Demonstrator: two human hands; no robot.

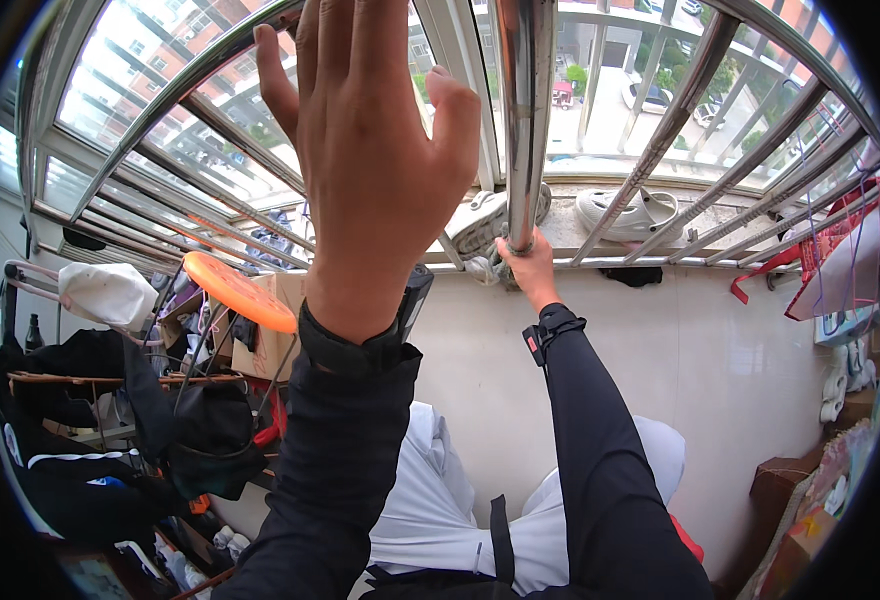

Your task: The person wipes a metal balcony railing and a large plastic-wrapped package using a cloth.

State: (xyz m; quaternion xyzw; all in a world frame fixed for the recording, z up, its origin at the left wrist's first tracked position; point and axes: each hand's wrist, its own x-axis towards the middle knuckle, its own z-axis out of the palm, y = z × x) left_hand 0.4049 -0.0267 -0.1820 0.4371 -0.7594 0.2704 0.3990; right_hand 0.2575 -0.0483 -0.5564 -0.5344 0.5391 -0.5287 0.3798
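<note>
My left hand (369,157) is raised large in front of me, back towards the camera, thumb and little finger spread. Its little finger is at the curved metal top rail (215,56); the tips of the middle fingers run out of the picture, so whether they press on the rail is hidden. Lower down, my right hand (534,262) grips a grey-green cloth (501,262) around the foot of the thick shiny metal post (524,127). Beyond the bars, a pale clog (627,214) and a second shoe with a ridged sole (481,225) lie on the window ledge.
Metal bars (657,142) cross in front of the window. On the left are an orange round stool (237,291), a cardboard box (267,352), a white cap (106,294) and black bags (211,427). At right, a red-and-white bag (837,262) hangs near hangers; shoes (837,390) stand below.
</note>
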